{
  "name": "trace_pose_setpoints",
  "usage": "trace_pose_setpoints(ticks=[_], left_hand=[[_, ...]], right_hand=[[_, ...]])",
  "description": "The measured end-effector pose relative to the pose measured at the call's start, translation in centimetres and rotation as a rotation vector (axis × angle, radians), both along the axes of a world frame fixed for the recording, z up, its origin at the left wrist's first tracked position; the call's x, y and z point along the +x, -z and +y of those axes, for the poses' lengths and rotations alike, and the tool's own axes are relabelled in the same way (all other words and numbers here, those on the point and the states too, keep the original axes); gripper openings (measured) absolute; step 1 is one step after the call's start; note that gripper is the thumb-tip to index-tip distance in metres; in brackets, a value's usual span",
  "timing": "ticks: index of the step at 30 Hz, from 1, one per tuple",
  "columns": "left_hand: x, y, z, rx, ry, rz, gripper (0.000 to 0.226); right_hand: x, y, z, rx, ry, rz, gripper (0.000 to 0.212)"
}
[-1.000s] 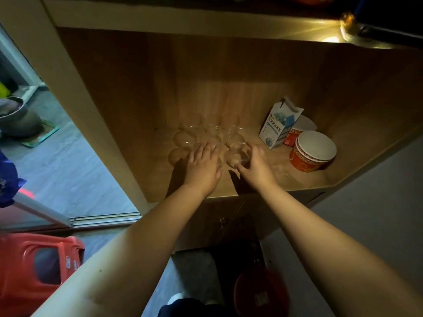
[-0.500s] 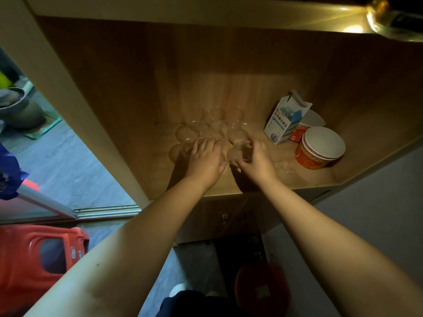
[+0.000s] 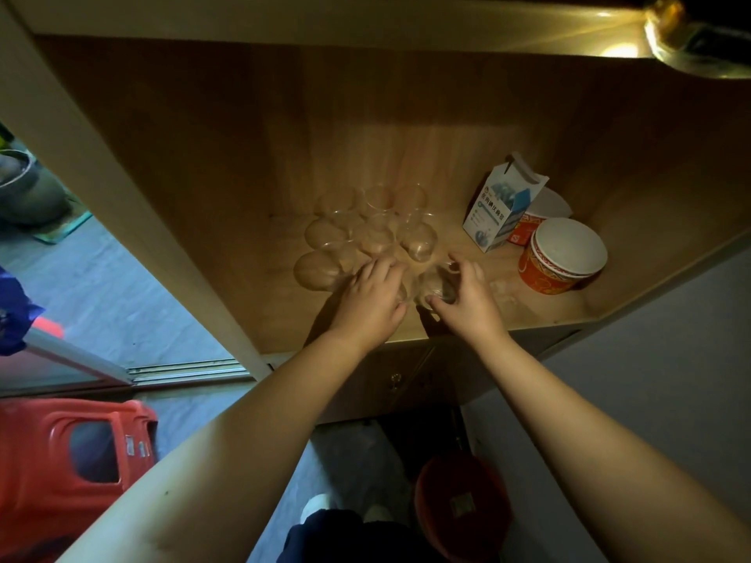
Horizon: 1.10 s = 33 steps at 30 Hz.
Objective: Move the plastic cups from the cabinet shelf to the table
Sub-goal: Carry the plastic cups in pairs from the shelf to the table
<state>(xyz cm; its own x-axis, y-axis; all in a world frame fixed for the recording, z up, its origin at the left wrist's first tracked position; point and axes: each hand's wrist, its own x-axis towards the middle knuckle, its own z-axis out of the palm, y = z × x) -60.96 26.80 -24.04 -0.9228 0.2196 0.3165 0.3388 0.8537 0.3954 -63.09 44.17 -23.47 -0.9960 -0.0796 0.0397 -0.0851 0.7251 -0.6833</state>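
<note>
Several clear plastic cups [image 3: 367, 233] stand clustered in rows on the wooden cabinet shelf [image 3: 540, 314]. My right hand [image 3: 467, 302] curls around the front right cup [image 3: 437, 284], thumb and fingers on its sides. My left hand [image 3: 367, 300] lies palm down over the front middle cup, covering it; whether it grips that cup is hidden. Another cup [image 3: 319, 270] stands free just left of that hand. The table is out of view.
An opened blue-and-white carton [image 3: 498, 209] and two red-and-white paper bowls [image 3: 563, 256] stand at the shelf's right. The cabinet's side panel [image 3: 122, 188] rises at left. Below are a red plastic stool [image 3: 65, 461] and a red round container [image 3: 461, 505] on the floor.
Both hands have drawn slightly toward the shelf's front edge. The right hand's fingers have wrapped more tightly around the front right cup.
</note>
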Motion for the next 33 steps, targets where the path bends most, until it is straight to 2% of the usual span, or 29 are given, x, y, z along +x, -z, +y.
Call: trace_pose_setpoints(ticks=[10, 15, 22, 26, 33], left_hand=[[0.7, 0.6, 0.6, 0.33, -0.063, -0.169, 0.079], [0.4, 0.6, 1.2, 0.467, -0.176, -0.306, 0.091], [0.2, 0.7, 1.7, 0.53, -0.242, -0.369, 0.083], [0.4, -0.3, 1.6, 0.589, -0.24, -0.335, 0.08], [1.9, -3.8, 1.8, 0.733, -0.271, -0.259, 0.077]], right_hand=[[0.0, 0.3, 0.1, -0.007, -0.013, 0.003, 0.086], [0.0, 0.4, -0.2, -0.117, 0.062, -0.065, 0.095], [0.5, 0.0, -0.5, -0.184, 0.113, -0.117, 0.081], [0.9, -0.9, -0.2, -0.196, 0.094, -0.086, 0.077], [2.1, -3.6, 0.3, -0.304, 0.057, -0.078, 0.085]])
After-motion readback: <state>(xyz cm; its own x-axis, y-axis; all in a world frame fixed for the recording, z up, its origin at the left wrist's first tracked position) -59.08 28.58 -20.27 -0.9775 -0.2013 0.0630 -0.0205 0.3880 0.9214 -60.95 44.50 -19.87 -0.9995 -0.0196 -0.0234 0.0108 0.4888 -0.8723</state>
